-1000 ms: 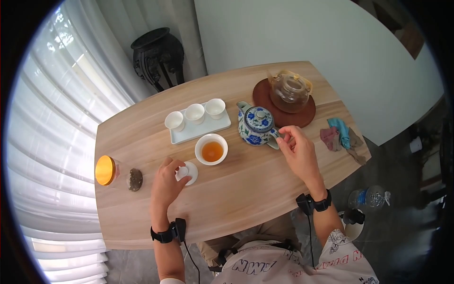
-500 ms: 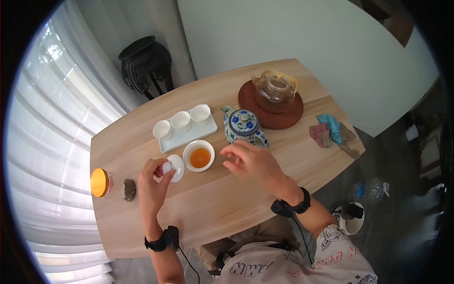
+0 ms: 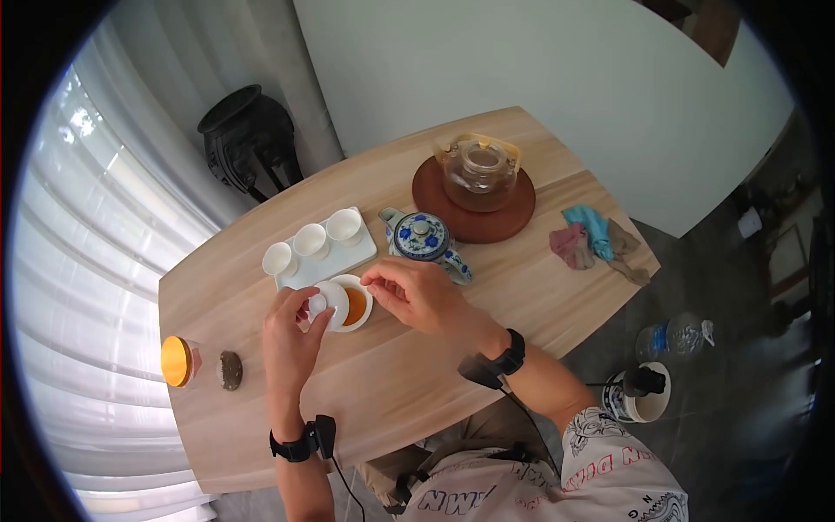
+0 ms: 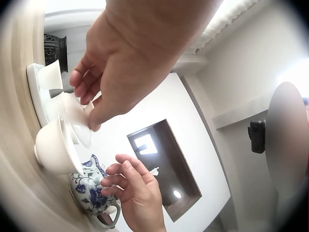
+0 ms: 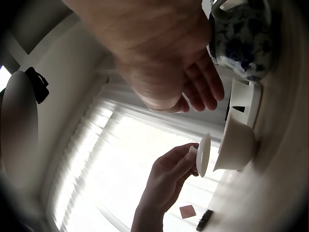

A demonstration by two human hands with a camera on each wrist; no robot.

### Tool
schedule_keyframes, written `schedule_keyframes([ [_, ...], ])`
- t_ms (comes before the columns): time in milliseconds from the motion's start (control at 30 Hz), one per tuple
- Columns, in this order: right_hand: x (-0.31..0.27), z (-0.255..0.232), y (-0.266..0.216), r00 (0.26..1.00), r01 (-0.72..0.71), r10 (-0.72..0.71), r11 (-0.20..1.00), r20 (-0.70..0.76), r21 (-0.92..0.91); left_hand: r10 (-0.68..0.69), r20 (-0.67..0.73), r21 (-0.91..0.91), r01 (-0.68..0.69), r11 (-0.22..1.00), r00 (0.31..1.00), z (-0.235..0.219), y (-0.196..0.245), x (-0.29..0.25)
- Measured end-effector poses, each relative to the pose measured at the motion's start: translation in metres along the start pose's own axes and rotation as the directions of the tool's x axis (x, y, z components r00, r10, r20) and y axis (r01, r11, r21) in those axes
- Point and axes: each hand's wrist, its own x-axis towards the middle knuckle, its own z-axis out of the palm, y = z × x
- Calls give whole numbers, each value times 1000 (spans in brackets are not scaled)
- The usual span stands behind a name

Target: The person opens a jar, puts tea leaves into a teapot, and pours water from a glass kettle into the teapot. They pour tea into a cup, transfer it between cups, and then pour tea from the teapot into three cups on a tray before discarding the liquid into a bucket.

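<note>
By its knob, my left hand [image 3: 294, 335] pinches a white lid [image 3: 334, 304], held tilted beside and partly over the left side of a white bowl [image 3: 365, 317] of amber liquid. In the right wrist view the lid [image 5: 204, 154] stands nearly on edge, apart from the bowl [image 5: 237, 145]. My right hand [image 3: 426, 296] hovers just right of the bowl with nothing in it, fingers loosely bent. Behind that hand is a blue-and-white teapot [image 3: 419, 235], its handle towards the right. In the left wrist view the right hand [image 4: 140, 195] is near the teapot [image 4: 91, 192].
Three white cups stand on a white tray [image 3: 355, 255] behind the bowl. A glass teapot [image 3: 480, 178] rests on a round brown board [image 3: 513, 217]. Cloths [image 3: 588, 230] lie at the right; a yellow-lidded jar [image 3: 177, 361] and a dark lump [image 3: 230, 371] are at the left.
My left hand has raised the lid from the table and brought it right, to the bowl. My right hand has moved left from the blue-and-white teapot's handle to beside the bowl. The head view has shifted.
</note>
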Motion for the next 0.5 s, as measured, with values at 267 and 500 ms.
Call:
schedule_keyframes([
  [267,0,-6,1,1000,-4,4,1000,-25,7,69,70,77,-75,994,995,23,4,13],
  [500,-1,-7,0,1000,8,-8,1000,-26,-17,55,86,111,-65,992,995,26,0,11],
])
